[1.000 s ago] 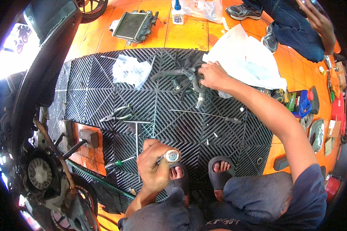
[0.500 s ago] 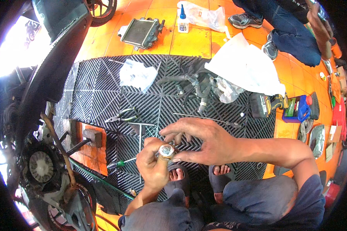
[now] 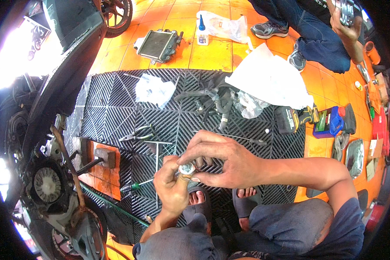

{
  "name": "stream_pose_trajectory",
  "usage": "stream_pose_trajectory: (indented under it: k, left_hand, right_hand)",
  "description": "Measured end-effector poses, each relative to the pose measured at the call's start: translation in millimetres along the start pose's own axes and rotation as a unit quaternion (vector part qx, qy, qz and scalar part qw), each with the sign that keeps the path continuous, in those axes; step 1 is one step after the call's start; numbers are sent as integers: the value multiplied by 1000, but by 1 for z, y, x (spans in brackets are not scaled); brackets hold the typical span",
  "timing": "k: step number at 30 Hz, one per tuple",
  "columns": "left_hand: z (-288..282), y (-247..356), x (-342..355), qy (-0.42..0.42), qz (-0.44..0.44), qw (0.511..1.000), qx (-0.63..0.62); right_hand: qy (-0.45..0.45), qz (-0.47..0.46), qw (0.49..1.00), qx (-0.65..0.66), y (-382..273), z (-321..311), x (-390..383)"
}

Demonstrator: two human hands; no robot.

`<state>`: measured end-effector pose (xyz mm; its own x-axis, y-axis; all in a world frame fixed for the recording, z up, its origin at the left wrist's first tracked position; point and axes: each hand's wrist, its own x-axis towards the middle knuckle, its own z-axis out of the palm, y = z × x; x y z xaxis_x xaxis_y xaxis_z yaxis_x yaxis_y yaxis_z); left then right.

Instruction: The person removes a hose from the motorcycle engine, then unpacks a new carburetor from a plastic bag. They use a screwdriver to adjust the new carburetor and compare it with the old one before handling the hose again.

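My left hand point(image 3: 171, 190) is closed around a small round metal part point(image 3: 186, 168), whose shiny silver end faces up. My right hand point(image 3: 236, 158) reaches across from the right, its index finger and thumb on either side of that end; its other fingers curl behind. The part's lower portion is hidden in my left fist. Just beyond my left hand, a T-handle wrench point(image 3: 157, 158) lies on the black ribbed mat point(image 3: 112, 108). Pliers point(image 3: 137, 133) lie farther off, and a green-handled screwdriver point(image 3: 136, 186) is to the left. A thin rod-like tool point(image 3: 240, 138) lies behind my right hand.
A partly stripped motorcycle point(image 3: 47, 186) stands at left. Black hoses point(image 3: 223, 108), a white sheet point(image 3: 271, 78) and a cordless drill point(image 3: 294, 119) lie ahead, with a blue jug point(image 3: 329, 123) at right. A radiator point(image 3: 158, 45) sits beyond the mat; another person point(image 3: 318, 45) is at far right.
My right index finger has come down onto the edge of the metal part, closing with the thumb around it. The other person's raised hand now shows more fully, holding a dark object.
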<state>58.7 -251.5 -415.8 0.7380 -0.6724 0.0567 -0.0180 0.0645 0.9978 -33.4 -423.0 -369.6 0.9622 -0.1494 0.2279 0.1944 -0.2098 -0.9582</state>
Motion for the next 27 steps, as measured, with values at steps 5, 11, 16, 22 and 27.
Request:
stream_pose_trajectory:
  k: [5, 11, 16, 22, 27]
  left_hand:
    - [-3, 1, -1, -15, -13, 1000, -18]
    - [-8, 3, -1, -23, -23, 999, -28]
    - [-8, 8, 0, -19, -53, 993, -101]
    - [-1, 8, 8, 21, -57, 998, -10]
    - [-9, -29, 19, -3, -66, 996, 66]
  right_hand:
    - [-20, 5, 1000, 22, -1, -1, -1]
    - [-29, 12, 999, 23, -4, 0, 3]
    - [-16, 1, 1000, -5, 0, 2, 5]
    - [-24, -1, 1000, -19, 6, -13, -2]
    - [-39, 94, 990, 101, 17, -24, -1]
